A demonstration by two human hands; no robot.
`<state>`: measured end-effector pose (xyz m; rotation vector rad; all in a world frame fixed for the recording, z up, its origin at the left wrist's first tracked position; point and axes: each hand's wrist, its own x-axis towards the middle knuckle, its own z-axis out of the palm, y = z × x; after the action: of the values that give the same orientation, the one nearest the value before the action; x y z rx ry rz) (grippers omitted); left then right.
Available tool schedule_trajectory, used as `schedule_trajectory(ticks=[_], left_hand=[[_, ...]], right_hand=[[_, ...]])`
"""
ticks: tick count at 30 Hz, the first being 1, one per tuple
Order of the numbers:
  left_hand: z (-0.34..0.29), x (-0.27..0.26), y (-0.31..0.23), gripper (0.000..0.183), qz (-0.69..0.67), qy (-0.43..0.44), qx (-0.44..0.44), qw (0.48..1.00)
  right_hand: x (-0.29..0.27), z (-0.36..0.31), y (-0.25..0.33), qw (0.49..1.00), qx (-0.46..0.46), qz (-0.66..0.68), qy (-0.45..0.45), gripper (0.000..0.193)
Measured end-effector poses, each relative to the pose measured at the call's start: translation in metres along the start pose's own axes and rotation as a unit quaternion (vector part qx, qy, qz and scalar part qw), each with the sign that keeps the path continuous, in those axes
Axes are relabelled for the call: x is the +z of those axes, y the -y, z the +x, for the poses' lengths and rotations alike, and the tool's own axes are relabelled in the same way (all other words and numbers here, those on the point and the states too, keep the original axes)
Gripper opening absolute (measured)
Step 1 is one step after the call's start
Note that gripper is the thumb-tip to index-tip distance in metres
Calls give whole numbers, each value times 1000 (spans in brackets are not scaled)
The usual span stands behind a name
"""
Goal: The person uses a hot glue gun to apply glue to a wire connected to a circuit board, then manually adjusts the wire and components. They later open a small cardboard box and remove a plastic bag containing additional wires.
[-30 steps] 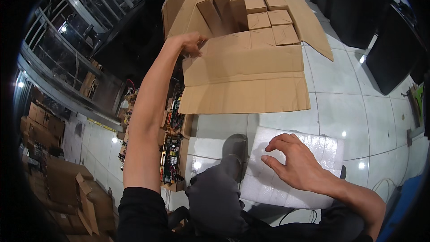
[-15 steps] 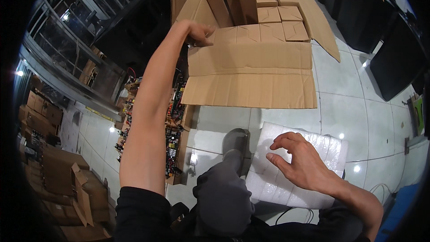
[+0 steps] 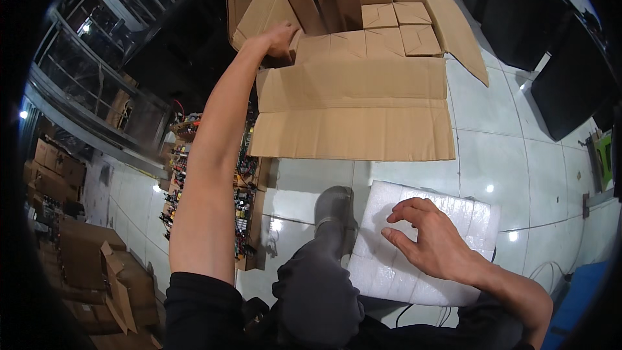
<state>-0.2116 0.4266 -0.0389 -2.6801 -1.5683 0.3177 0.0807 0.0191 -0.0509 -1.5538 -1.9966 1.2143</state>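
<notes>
A large open carton [image 3: 350,126] stands ahead of me, its near flap folded down toward me. Small brown cardboard boxes [image 3: 383,44] stand inside it in rows. My left hand [image 3: 280,41] reaches into the carton's left side, beside the end of the nearest row. Its fingers curl down between the boxes and the carton wall; the hand itself hides their tips and whatever they grip. My right hand [image 3: 431,240] hovers over a white foam-wrapped block [image 3: 382,253], thumb and fingers apart and nothing between them.
Trays of circuit boards [image 3: 245,214] lie on the floor under my left forearm. Brown cartons [image 3: 123,279] are stacked at the lower left. Dark panels [image 3: 576,78] line the right. My leg [image 3: 321,285] is between the trays and the foam block.
My left hand has shifted left and slightly up, off the near row's top toward the carton wall. The right hand keeps its pose. The whole view has shifted slightly.
</notes>
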Motion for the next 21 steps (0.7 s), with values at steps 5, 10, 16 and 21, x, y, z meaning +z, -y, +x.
schedule_trajectory(ticks=[5, 10, 16, 21], left_hand=[[-9, -4, 2, 92, -36, 17, 2, 999], [-32, -47, 8, 89, -84, -23, 15, 996], [-71, -149, 5, 91, -36, -231, 26, 972], [-120, -247, -9, 89, -51, -447, 23, 893]], right_hand=[[-2, -8, -3, 1000, -11, 1, -5, 36], [-7, -15, -5, 1000, -6, 14, -10, 37], [-10, -24, -2, 1000, -11, 12, -20, 36], [-11, -34, 5, 998, -35, 7, -47, 36]])
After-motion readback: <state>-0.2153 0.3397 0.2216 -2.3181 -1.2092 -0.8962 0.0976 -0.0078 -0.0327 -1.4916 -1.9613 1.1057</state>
